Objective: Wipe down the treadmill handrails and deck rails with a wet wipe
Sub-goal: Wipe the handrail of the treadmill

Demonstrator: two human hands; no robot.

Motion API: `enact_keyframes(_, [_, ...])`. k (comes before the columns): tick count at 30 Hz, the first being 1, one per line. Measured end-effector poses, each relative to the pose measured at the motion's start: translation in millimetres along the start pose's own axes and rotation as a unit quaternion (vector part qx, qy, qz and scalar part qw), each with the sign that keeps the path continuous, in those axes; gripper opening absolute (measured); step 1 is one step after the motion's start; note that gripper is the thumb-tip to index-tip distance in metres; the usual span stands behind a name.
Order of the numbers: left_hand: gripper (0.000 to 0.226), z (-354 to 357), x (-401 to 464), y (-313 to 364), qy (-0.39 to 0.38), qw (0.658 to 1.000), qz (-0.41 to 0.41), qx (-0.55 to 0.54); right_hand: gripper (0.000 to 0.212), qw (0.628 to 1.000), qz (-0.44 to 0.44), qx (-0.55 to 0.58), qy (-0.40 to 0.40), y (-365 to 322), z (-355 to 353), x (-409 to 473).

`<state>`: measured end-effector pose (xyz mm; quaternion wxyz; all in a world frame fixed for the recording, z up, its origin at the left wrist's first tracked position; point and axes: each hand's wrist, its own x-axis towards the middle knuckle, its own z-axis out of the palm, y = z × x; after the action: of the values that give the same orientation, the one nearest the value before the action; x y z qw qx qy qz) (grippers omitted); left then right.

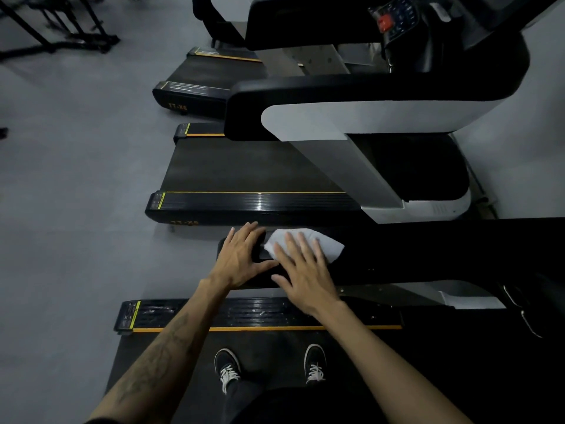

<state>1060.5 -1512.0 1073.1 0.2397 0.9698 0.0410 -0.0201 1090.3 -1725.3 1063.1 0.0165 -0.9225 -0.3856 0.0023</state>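
**Both hands flat on the handrail, wipe pinned under the right**

Hands first: the right hand (pixel 305 270) lies spread on the white wet wipe (pixel 308 243), fingers straight and slightly fanned, pressing the cloth onto the top of the black handrail (pixel 428 252) rather than pinching it. A flat palm like this seems chosen to keep as much of the wipe as possible against the rail. Beyond the fingertips the wipe shows as a pale patch draped over the rail's upper face.

Just beside it, the left hand (pixel 241 255) rests on the rounded free end of the same rail, fingers straight, thumb stretched toward the right hand and nearly meeting it. It holds nothing; it looks like a brace for steadying the body.

Below the rail runs the near deck rail (pixel 260 313), ribbed black with an orange stripe, showing pale smears that may be moisture or dust; I cannot tell which. The person's black lace-up shoes (pixel 227 367) stand on the running belt (pixel 171 377), placing the person within easy reach of this side's rail.

A neighbouring treadmill (pixel 253 169) sits parallel just beyond, on the grey floor (pixel 76 179).

My judgement is that the handrail is the step in hand, with the deck rails possibly still to come.
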Motion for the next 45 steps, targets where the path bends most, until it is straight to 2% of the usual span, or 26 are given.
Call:
enact_keyframes(4, [0.093,-6,-15,-19,0.02,1.0,0.001,-0.007,0.067,0.997,-0.065,-0.024,0.024,28,5,-14])
enact_keyframes(7, [0.099,-8,-24,-30,0.014,1.0,-0.025,-0.008,0.069,0.999,0.0,-0.024,0.044,34,7,-25])
enact_keyframes(9, [0.102,-10,-29,-37,0.01,0.998,-0.053,-0.02,0.071,0.996,0.064,-0.004,0.053,15,5,-14])
enact_keyframes(11, [0.104,-11,-34,-42,0.006,0.997,-0.074,-0.037,0.074,0.995,0.087,0.018,0.039,-13,3,1])
enact_keyframes(14, [0.104,-12,-37,-44,-0.001,0.993,-0.089,-0.073,0.073,1.0,0.02,-0.005,0.023,-28,4,9])
enact_keyframes(17, [0.102,-14,-34,-47,-0.005,0.99,-0.1,-0.098,0.07,0.999,-0.02,-0.039,0.028,-4,10,-6])
enact_keyframes(20, [0.098,-16,-32,-49,-0.006,0.989,-0.103,-0.109,0.073,0.998,0.041,-0.038,0.033,11,9,-16])
enact_keyframes(22, [0.097,-17,-31,-49,0.004,0.988,-0.108,-0.109,0.075,0.994,0.102,-0.017,0.028,-1,5,-7])
enact_keyframes(24, [0.096,-17,-31,-49,0.002,0.988,-0.107,-0.108,0.077,0.992,0.127,0.013,0.012,-23,2,10])
enact_keyframes(27, [0.097,-18,-30,-51,-0.006,0.99,-0.105,-0.097,0.073,0.998,0.055,0.003,-0.002,-40,3,18])
enact_keyframes(31, [0.097,-18,-28,-53,-0.012,0.991,-0.105,-0.084,0.066,0.999,-0.012,-0.025,0.016,-9,8,-2])
enact_keyframes(34, [0.095,-18,-25,-55,-0.008,0.991,-0.105,-0.085,0.069,0.999,0.047,-0.021,0.013,-2,5,-7])
enact_keyframes(36, [0.093,-18,-24,-56,-0.002,0.991,-0.107,-0.083,0.072,0.994,0.112,0.01,0.009,-18,1,9])
enact_keyframes(38, [0.091,-19,-24,-56,0.005,0.991,-0.106,-0.078,0.074,0.989,0.139,0.04,-0.018,-42,-3,28])
enact_keyframes(42, [0.089,-18,-23,-57,0.0,0.991,-0.104,-0.079,0.068,0.998,0.041,0.03,-0.025,-48,1,25])
enact_keyframes(45, [0.09,-19,-21,-58,-0.006,0.991,-0.109,-0.082,0.067,0.999,0.035,0.021,-0.007,-24,0,10])
